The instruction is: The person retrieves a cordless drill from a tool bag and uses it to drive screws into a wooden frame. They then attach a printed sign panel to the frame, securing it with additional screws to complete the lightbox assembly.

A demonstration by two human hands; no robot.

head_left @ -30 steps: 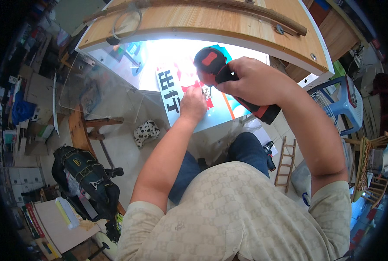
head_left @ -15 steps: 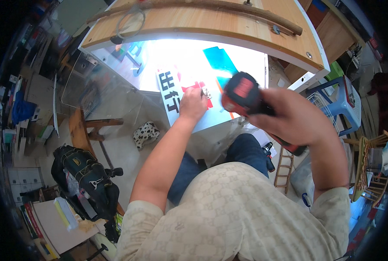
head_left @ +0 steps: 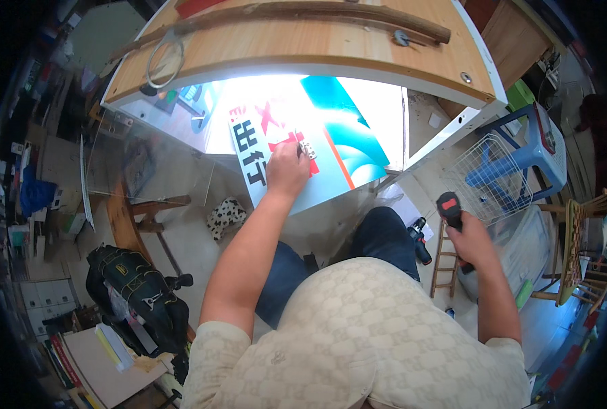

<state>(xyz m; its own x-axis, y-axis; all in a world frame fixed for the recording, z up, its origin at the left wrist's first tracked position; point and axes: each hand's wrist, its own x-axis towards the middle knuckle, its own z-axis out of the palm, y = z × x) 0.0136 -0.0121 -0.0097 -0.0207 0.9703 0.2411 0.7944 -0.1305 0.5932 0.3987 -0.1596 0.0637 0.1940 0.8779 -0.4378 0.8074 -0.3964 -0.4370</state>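
Note:
A printed sign panel [head_left: 303,199] with black, red, orange and teal graphics slopes out of a brightly lit white cabinet [head_left: 419,151]. My left hand [head_left: 288,170] rests on the panel, fingers closed at a small white, dark-spotted piece [head_left: 308,149] whose kind I cannot make out. Well to the right, apart from the panel, my right hand [head_left: 472,240] is wrapped round the grip of a black-and-red cordless drill [head_left: 448,204]. Another black power tool [head_left: 420,242] lies by my right knee.
Above the lit space is a wooden top [head_left: 276,42] bearing a long stick [head_left: 303,9]. At right stand a wire basket [head_left: 494,178], a blue stool [head_left: 547,160] and a small bamboo ladder [head_left: 444,266]. A spotted cloth [head_left: 226,217] and a dark backpack [head_left: 136,283] are at left.
My right hand has carried the drill down and right, away from close in front of the panel. My left hand stays on the panel; the view has shifted slightly.

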